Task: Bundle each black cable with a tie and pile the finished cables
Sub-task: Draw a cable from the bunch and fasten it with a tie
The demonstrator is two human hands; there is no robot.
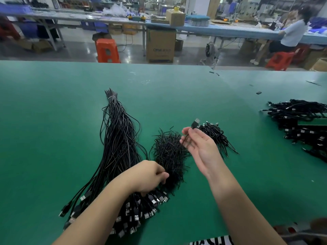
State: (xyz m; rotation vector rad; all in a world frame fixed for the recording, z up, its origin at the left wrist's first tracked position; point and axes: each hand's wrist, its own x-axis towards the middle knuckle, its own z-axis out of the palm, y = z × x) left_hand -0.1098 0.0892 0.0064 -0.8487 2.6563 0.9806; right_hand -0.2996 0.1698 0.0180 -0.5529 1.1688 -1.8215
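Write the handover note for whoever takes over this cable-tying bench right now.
Right hand: palm up, pinching one thin black USB cable by its plug end.
Left hand: fingers curled into the heap of short black wire ties.
Long bundle of loose black cables lies left on the green table mat, still untied.
Done: pile of finished coiled cables far right.
Left: tie the held cable, then the rest.

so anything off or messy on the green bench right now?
Mostly orderly. A few small dark scraps lie loose on the green table toward its far right, apart from the piles. The right hand pinches one cable; the left hand grips into the tie heap.
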